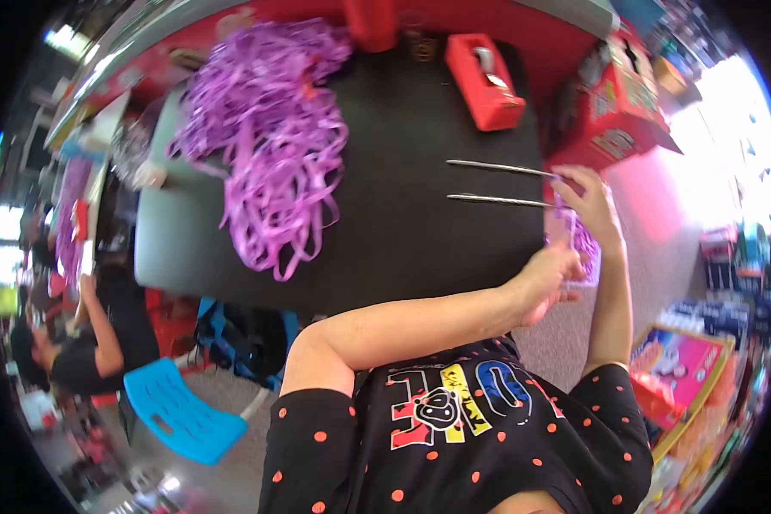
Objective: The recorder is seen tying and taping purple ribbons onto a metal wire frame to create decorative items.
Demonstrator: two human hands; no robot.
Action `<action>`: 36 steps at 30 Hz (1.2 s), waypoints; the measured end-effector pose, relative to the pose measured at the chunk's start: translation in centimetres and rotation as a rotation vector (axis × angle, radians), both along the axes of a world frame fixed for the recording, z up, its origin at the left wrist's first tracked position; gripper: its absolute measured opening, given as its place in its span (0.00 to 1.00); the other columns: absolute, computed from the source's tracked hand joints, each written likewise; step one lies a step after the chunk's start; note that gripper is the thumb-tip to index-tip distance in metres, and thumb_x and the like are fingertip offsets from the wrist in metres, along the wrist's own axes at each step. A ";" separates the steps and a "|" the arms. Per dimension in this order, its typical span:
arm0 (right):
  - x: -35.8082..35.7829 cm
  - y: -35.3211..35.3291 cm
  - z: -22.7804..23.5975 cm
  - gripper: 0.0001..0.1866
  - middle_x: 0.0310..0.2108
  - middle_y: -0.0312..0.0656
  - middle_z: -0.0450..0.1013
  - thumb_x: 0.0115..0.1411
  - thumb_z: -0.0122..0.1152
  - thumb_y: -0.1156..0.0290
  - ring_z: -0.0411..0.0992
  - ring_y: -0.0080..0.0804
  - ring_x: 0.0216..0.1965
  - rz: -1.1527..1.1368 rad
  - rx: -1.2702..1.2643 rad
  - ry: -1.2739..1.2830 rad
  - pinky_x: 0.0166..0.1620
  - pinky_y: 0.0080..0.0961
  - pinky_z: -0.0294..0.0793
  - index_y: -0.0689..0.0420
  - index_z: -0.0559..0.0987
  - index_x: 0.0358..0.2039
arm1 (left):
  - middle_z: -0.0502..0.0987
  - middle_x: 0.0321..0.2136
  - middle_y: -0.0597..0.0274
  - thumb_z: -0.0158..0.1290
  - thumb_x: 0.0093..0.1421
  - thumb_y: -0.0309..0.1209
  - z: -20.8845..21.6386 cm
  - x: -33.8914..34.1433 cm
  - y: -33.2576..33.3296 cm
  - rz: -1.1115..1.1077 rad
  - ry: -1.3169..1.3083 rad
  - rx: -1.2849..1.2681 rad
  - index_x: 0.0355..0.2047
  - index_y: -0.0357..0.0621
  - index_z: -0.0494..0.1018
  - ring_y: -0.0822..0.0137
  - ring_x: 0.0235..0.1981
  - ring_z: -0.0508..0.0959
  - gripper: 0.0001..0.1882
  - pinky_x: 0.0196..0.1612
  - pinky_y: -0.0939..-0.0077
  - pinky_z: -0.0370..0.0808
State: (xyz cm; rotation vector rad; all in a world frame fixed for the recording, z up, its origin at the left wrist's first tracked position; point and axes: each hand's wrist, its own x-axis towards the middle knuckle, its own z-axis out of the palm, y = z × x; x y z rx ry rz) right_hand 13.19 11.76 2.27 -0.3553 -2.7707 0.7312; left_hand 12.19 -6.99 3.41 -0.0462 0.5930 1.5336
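Two thin metal rods [497, 200] lie side by side over the right part of the dark table, their right ends reaching its edge. At those ends is my right hand [593, 206], its fingers bent and pinching a purple ribbon [559, 190]. Just below it, my left hand [541, 278] reaches across my body, thumb and forefinger closed on the hanging ribbon while other fingers stick out. Behind my hands, a container of purple ribbon [586, 248] stands beyond the table edge, partly hidden. A large heap of loose purple ribbon [274, 137] covers the table's left part.
A red tape dispenser [486, 86] stands at the back right of the table [394, 248]. Past it is a red carton [612, 111]. A blue stool [184, 411] and another person [94, 334] are at left. Packages [681, 368] line the right.
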 end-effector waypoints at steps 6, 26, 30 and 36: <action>-2.6 2.2 0.3 0.08 0.24 0.29 0.71 0.53 0.64 0.74 0.67 0.13 0.23 0.016 -0.695 -0.260 0.25 0.12 0.64 0.61 0.77 0.34 | 0.72 0.45 0.61 0.42 0.51 0.24 0.6 -2.6 -6.4 -0.081 0.669 0.166 0.60 0.41 0.61 0.69 0.47 0.70 0.32 0.53 0.79 0.65; 4.7 9.1 -8.0 0.26 0.39 0.35 0.74 0.63 0.50 0.48 0.70 0.25 0.41 -0.638 -0.508 -0.240 0.42 0.28 0.65 0.54 0.74 0.52 | 0.78 0.32 0.55 0.55 0.55 0.25 3.5 -17.0 -28.0 0.606 2.159 -0.776 0.38 0.40 0.76 0.54 0.33 0.77 0.09 0.40 0.68 0.72; 3.9 3.3 -4.6 0.24 0.44 0.37 0.74 0.64 0.49 0.52 0.71 0.27 0.46 -0.660 -0.627 0.090 0.47 0.29 0.67 0.54 0.73 0.53 | 0.74 0.34 0.56 0.56 0.52 0.26 2.8 -21.3 -27.0 0.474 2.357 -0.808 0.40 0.42 0.74 0.55 0.38 0.74 0.14 0.43 0.64 0.70; 3.6 -4.8 -3.0 0.18 0.50 0.42 0.72 0.65 0.52 0.66 0.70 0.28 0.50 -0.561 -0.568 0.329 0.50 0.24 0.68 0.59 0.73 0.53 | 0.73 0.38 0.58 0.57 0.50 0.25 1.2 -25.3 -26.0 0.266 2.413 -0.679 0.34 0.41 0.77 0.55 0.43 0.71 0.09 0.48 0.65 0.68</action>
